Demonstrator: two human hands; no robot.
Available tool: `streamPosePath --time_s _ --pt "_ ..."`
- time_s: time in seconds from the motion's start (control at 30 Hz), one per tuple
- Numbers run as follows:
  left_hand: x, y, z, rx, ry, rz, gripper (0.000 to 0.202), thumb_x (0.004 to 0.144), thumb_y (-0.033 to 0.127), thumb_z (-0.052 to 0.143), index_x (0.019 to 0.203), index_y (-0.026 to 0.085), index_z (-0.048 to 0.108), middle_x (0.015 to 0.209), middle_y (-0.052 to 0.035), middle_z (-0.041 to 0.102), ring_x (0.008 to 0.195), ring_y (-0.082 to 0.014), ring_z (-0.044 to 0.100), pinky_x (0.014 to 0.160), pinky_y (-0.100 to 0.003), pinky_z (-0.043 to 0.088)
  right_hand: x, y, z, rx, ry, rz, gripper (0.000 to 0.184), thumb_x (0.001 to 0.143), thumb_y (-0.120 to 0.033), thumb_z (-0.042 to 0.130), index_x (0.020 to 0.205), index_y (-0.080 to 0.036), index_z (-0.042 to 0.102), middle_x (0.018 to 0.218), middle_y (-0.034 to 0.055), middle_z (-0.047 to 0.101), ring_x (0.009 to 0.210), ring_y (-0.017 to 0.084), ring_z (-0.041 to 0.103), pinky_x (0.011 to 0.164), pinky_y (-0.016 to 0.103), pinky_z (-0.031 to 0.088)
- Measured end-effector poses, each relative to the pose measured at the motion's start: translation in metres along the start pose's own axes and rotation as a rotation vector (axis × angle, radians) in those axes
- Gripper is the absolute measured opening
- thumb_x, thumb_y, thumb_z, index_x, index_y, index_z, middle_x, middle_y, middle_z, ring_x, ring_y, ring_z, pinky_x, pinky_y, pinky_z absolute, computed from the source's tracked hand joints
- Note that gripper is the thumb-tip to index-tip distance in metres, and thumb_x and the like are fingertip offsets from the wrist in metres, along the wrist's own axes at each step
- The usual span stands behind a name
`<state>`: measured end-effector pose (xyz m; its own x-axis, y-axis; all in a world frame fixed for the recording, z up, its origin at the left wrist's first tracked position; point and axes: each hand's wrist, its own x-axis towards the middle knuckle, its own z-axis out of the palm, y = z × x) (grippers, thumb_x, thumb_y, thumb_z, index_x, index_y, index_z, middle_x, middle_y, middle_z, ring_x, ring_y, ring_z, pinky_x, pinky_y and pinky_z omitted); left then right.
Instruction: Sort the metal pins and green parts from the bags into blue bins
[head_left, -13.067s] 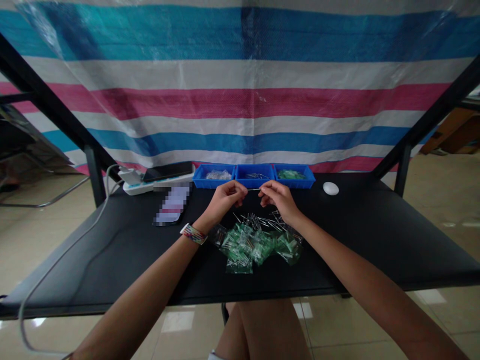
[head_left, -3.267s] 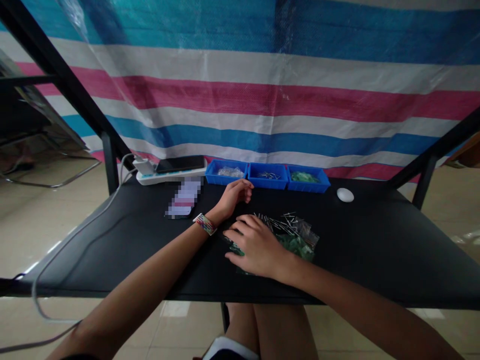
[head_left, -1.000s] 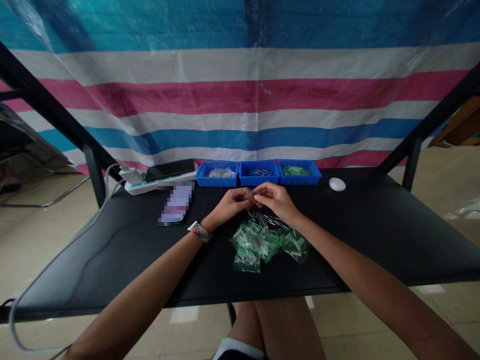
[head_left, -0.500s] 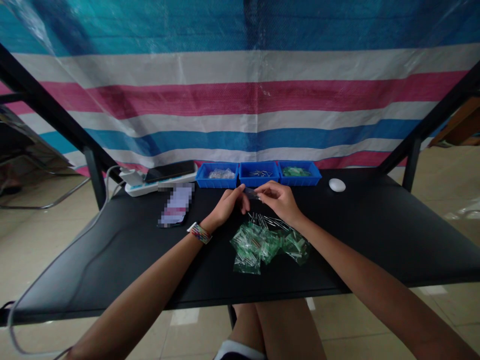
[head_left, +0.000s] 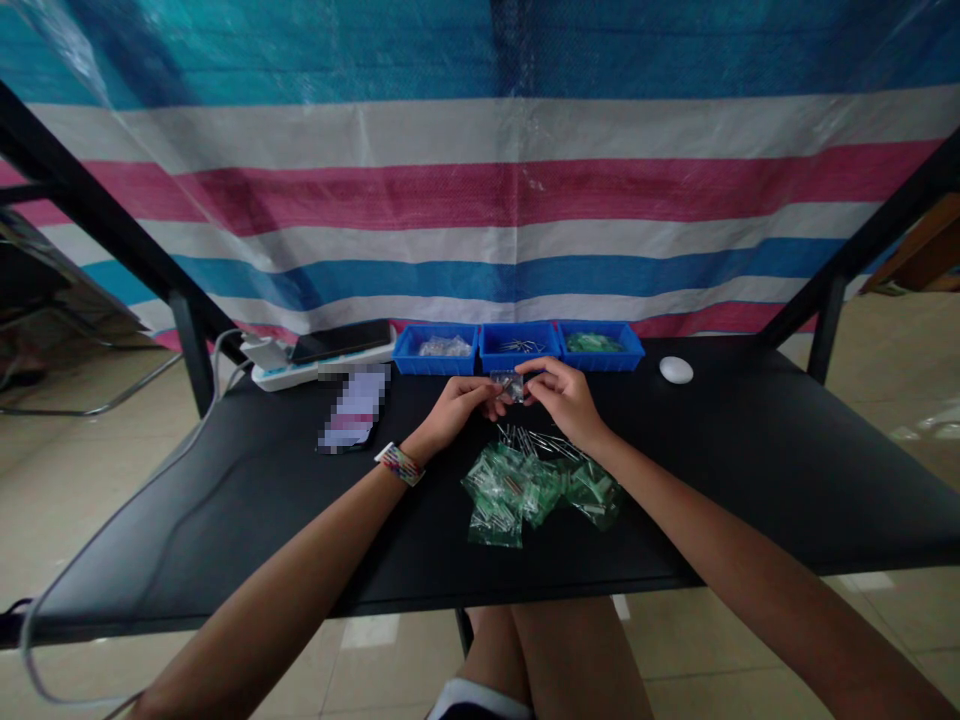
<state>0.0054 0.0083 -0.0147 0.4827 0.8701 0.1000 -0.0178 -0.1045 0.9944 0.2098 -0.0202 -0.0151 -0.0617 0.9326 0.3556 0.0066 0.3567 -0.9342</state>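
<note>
Between my two hands a small clear plastic bag is held up just in front of the blue trays. My left hand is closed on the bag's left side, thumb on top. At the right edge, my right hand has its fingers bent and pinching the bag. Whether anything lies inside the bag is too small to tell. Just below my hands lie loose thin metal rods, partly behind my right hand. Nearer to me is a pile of green plastic bags with metal rods in them.
Along the back stand a blue tray of clear bags, a blue tray of metal pieces and a blue tray of green bags. A white mouse sits right. Left are a power strip, dark phone and blurred phone.
The clear bag has turned so that its flat face shows. My left hand's fingers have drawn in around its left side, and my right hand has shifted slightly at its right edge.
</note>
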Motion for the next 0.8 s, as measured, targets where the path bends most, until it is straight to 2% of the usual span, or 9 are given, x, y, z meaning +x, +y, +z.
streamPosePath --time_s 0.13,0.23,0.37,0.43,0.53,0.6,0.67,0.8 --pt "0.0009 -0.0023 -0.0002 0.007 -0.006 -0.003 0.033 0.087 0.043 0.070 0.079 0.012 0.080 0.070 -0.0076 0.074 0.060 -0.0147 0.064 0.061 -0.026 0.048 0.0013 -0.0002 0.0002 0.158 -0.015 0.190 0.039 0.082 -0.042 0.076 0.115 -0.022 0.068 0.090 0.0008 0.070 0.066 0.014 0.068 0.057 0.028 0.061" --pt "0.0006 -0.0014 0.0005 0.012 -0.009 0.000 0.033 0.087 0.042 0.069 0.075 0.013 0.078 0.069 -0.0073 0.074 0.060 -0.0149 0.063 0.062 -0.026 0.049 -0.0001 0.0003 0.0026 0.184 -0.054 0.273 0.042 0.080 -0.048 0.079 0.110 -0.020 0.069 0.078 -0.0010 0.068 0.059 0.013 0.066 0.054 0.027 0.060" --pt "-0.0007 0.0018 0.0022 0.045 -0.014 0.011 0.033 0.086 0.044 0.069 0.074 0.014 0.076 0.068 -0.0059 0.072 0.060 -0.0149 0.062 0.062 -0.026 0.049 -0.0014 0.0014 0.0051 0.177 -0.075 0.271 0.037 0.077 -0.046 0.083 0.097 -0.018 0.071 0.074 -0.0004 0.069 0.057 0.012 0.064 0.054 0.026 0.058" --pt "-0.0011 0.0033 0.0024 0.080 -0.003 0.015 0.037 0.089 0.045 0.067 0.069 0.014 0.073 0.062 -0.0040 0.068 0.056 -0.0135 0.059 0.060 -0.025 0.045 -0.0008 0.0016 0.0049 0.166 -0.065 0.242 0.035 0.076 -0.045 0.083 0.093 -0.018 0.072 0.075 -0.0002 0.069 0.057 0.012 0.064 0.053 0.025 0.056" --pt "-0.0014 0.0043 0.0013 0.131 0.025 0.035 0.056 0.096 0.050 0.055 0.051 0.017 0.062 0.047 -0.0021 0.055 0.048 -0.0109 0.048 0.055 -0.026 0.038 0.0002 0.0007 0.0032 0.129 -0.036 0.159 0.031 0.078 -0.044 0.082 0.092 -0.018 0.072 0.076 -0.0002 0.069 0.056 0.012 0.063 0.052 0.026 0.055" --pt "-0.0013 0.0041 0.0003 0.134 0.028 0.031 0.066 0.100 0.053 0.047 0.046 0.018 0.058 0.042 -0.0022 0.049 0.045 -0.0105 0.045 0.054 -0.027 0.035 -0.0004 -0.0009 0.0024 0.067 -0.015 0.073 0.026 0.083 -0.042 0.079 0.093 -0.019 0.072 0.078 0.0003 0.069 0.057 0.013 0.064 0.054 0.027 0.055" --pt "-0.0010 0.0031 -0.0003 0.111 0.015 0.003 0.069 0.101 0.057 0.044 0.050 0.016 0.064 0.042 -0.0031 0.050 0.044 -0.0111 0.047 0.054 -0.027 0.036 -0.0024 -0.0031 0.0025 -0.037 -0.010 -0.034 0.020 0.088 -0.038 0.075 0.096 -0.020 0.074 0.084 0.0020 0.070 0.064 0.014 0.067 0.059 0.028 0.056" --pt "0.0008 -0.0012 -0.0011 0.011 -0.002 -0.042 0.070 0.099 0.066 0.044 0.065 0.013 0.075 0.053 -0.0072 0.063 0.050 -0.0140 0.056 0.056 -0.027 0.043 -0.0079 -0.0077 0.0048 -0.207 -0.036 -0.198 0.012 0.092 -0.029 0.072 0.099 -0.022 0.079 0.095 0.0053 0.071 0.077 0.016 0.069 0.064 0.028 0.057"
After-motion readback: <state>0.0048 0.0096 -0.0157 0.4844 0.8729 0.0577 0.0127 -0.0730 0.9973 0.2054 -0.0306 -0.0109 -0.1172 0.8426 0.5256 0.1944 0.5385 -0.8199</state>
